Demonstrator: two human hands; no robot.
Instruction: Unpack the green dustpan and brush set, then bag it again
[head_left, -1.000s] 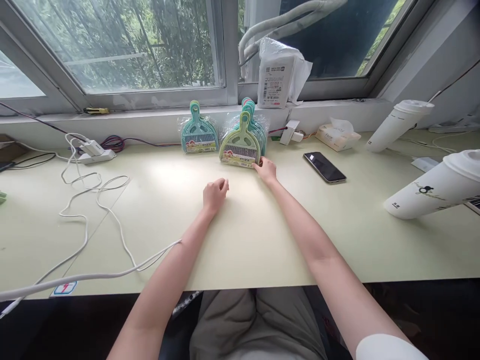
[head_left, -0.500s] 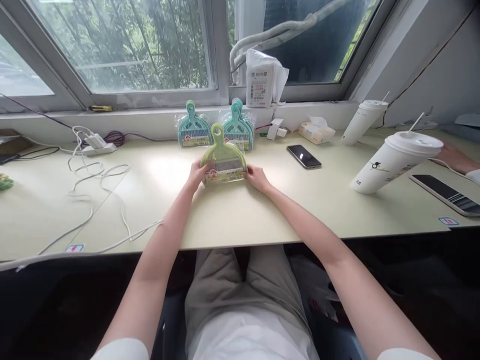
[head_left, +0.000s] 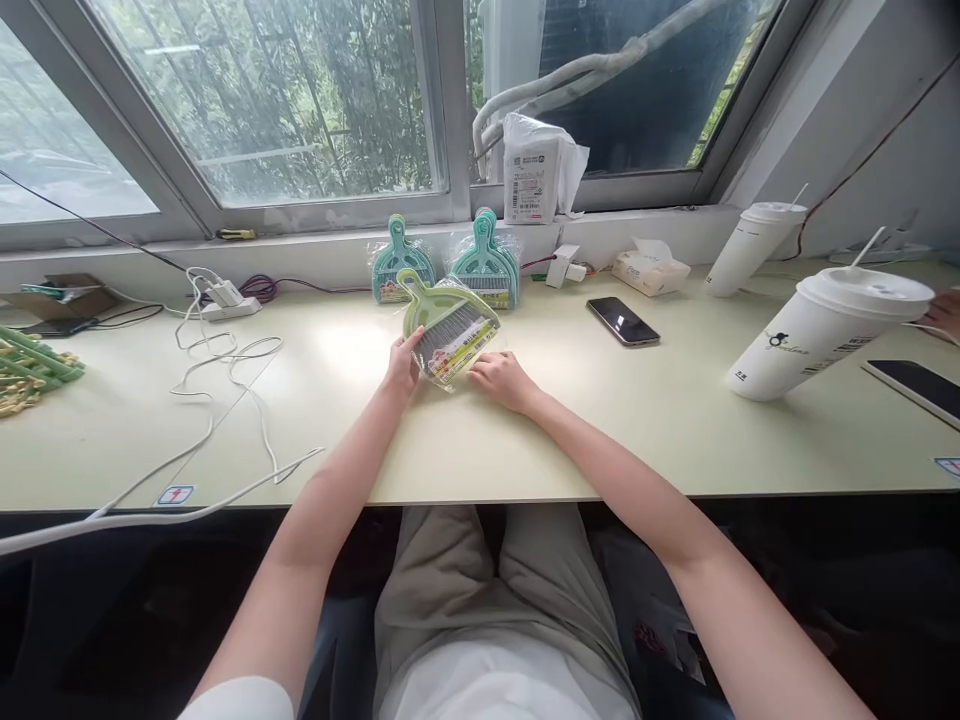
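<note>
My left hand (head_left: 403, 366) pinches the green dustpan (head_left: 454, 335) tilted toward the table's (head_left: 555, 450) back; I can't tell whether my curled right hand (head_left: 508, 381) grips.

Left hand (head_left: 403, 366) partly behind green dustpan (head_left: 453, 335)

The green dustpan set (head_left: 448, 332) in front of you looks like smooth plastic, sealed in clear, glossy, wrinkled film (head_left: 448, 386). Your tabletop (head_left: 480, 460) is smooth with a soft sheen. The phone (head_left: 622, 320) presents a glossy, glass-like screen. The near cup (head_left: 821, 340) is smooth and matt; its tissue box (head_left: 649, 272) neighbour looks like thin card. Your trousers (head_left: 431, 575) are matt, creased cloth. The window frame (head_left: 337, 212) resembles dull metal.
</note>
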